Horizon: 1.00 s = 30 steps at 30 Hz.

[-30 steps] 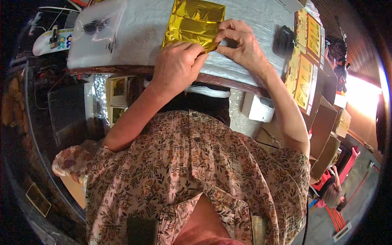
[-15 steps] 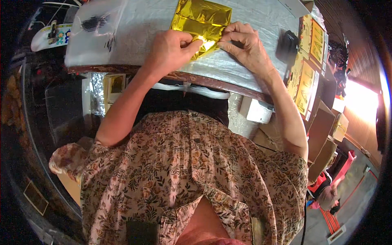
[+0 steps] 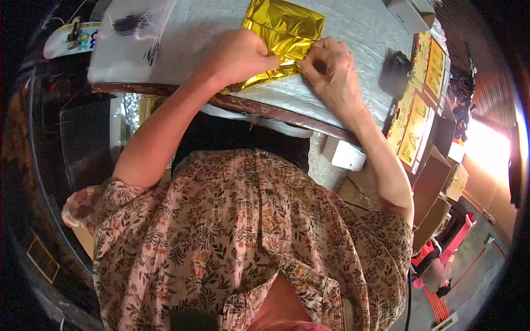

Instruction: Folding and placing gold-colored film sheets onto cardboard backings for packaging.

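You stood at a covered table (image 3: 281, 113), both bare hands at work on a sheet of gold foil (image 3: 287, 27) that lay on the whitish cover (image 3: 199, 30), its near corner reaching the dark reddish wood edge in front of you. Your left hand (image 3: 243, 53) was closed, fingers curled under and thumb pressed on the foil's near part, pinching it; a strip of the gold showed below your wrist. Your right hand (image 3: 333, 71) gripped the foil's right edge between thumb and bent fingers, with a small gap showing inside the curl. The foil slanted away from you between the two hands, creased across its middle and bright where light struck the near part. To your left on the cover lay clear plastic (image 3: 132, 33) with dark marks, well apart from the foil; to your right sat a black object (image 3: 396, 63), its kind too blurred to tell, and beyond it an open white box (image 3: 411, 15). Yellow packs (image 3: 415, 129) stood along the table's right end, near brown cartons (image 3: 430, 185). You wore a floral shirt (image 3: 248, 231). Another person (image 3: 436, 265), dressed partly in red, appeared in the background at far right.
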Tool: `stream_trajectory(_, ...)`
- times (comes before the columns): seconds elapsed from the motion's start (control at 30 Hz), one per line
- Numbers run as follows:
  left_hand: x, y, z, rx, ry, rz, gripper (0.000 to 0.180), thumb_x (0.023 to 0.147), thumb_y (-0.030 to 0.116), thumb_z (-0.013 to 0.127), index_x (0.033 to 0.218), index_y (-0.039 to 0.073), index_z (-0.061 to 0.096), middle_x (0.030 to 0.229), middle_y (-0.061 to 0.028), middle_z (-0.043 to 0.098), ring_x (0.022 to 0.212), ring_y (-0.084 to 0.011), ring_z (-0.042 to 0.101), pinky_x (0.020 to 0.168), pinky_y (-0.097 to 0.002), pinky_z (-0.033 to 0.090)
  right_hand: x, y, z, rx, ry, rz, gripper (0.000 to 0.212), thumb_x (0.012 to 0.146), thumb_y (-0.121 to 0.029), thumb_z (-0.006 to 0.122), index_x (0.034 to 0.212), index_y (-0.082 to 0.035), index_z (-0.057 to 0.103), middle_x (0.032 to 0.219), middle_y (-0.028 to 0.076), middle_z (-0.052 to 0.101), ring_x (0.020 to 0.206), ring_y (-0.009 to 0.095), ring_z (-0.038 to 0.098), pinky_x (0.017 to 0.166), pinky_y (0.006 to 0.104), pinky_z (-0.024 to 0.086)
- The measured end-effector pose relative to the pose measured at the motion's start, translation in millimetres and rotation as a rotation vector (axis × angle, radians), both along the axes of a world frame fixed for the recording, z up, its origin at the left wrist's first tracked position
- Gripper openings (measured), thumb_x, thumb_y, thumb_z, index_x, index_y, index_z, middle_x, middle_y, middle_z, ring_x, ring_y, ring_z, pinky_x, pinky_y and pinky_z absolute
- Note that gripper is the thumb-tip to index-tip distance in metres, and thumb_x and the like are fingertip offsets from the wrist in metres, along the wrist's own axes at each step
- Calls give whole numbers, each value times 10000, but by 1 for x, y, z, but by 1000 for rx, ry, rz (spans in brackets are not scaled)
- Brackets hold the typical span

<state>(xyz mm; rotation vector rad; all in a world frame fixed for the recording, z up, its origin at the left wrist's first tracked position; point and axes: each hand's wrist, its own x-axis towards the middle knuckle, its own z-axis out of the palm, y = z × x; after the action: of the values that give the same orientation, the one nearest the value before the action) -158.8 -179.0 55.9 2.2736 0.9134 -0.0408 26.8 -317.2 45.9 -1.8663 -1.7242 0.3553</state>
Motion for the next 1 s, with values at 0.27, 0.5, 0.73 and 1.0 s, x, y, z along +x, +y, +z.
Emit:
stream_trajectory(0.27,4,-1,4,-63,34,21,400,761,391,713,652,8,675,554,-173,577,491,-296,561,557,-436,466,-19,-19,-5,248,-146,219,306,827,21,718,1130,-14,702,1066,131,661,932,327,628,814,393,539)
stream_trajectory(0.5,-7,0,-7,-78,-15,18,423,767,398,739,660,-5,667,551,-162,588,496,-291,578,564,-426,481,-18,-19,-12,242,-88,204,301,847,23,709,1147,4,696,1107,157,663,981,341,637,847,397,545)
stream_trajectory(0.73,-49,-29,1,52,-159,94,366,765,252,809,958,-19,658,876,-194,700,837,-350,700,773,-426,543,-18,-20,-10,234,-66,213,278,860,15,708,1138,5,707,1101,143,672,971,329,646,849,388,547)
stream_trajectory(1.0,-40,-54,37,670,-267,-264,228,772,193,787,917,41,698,1054,-58,645,1041,-231,601,895,-395,462,-16,-21,-13,247,-56,205,283,858,2,718,1140,2,710,1092,141,672,971,326,645,857,383,547)
